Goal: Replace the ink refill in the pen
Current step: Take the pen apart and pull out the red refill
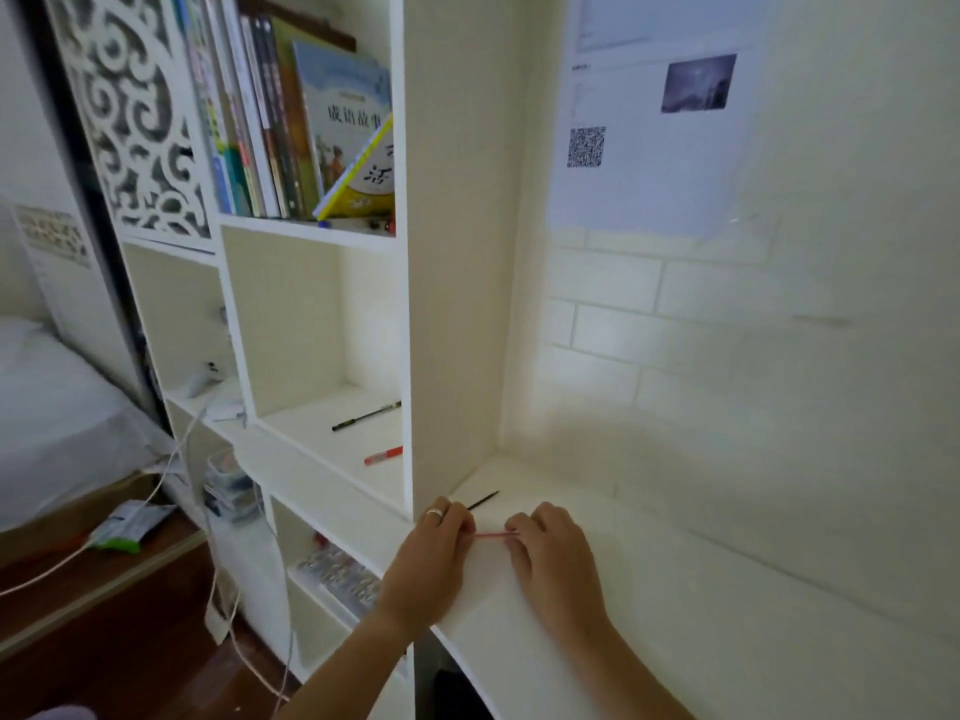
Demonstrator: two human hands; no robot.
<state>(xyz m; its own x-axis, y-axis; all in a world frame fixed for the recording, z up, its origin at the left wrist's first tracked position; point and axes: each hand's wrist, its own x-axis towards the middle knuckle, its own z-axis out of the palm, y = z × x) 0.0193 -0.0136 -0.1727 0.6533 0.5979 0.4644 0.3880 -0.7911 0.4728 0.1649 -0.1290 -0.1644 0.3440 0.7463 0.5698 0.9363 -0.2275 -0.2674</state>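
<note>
Both hands rest on the white desk point(649, 589) near its back left corner. A thin red refill point(493, 535) runs level between them. My left hand point(431, 553), with a ring on one finger, is closed on the refill's left end, and my right hand point(550, 558) pinches its right end. A thin black piece point(483, 500), probably a pen part or refill, sticks out past my left hand's fingers; whether the hand holds it is unclear. The fingers hide both ends of the red refill.
A white shelf unit stands to the left; its cubby holds a black pen point(366, 416) and a red pen point(383, 455). Books point(291, 122) fill the shelf above. Cables point(218, 563) hang by the shelves. A tiled wall with a printed sheet point(654, 111) backs the desk.
</note>
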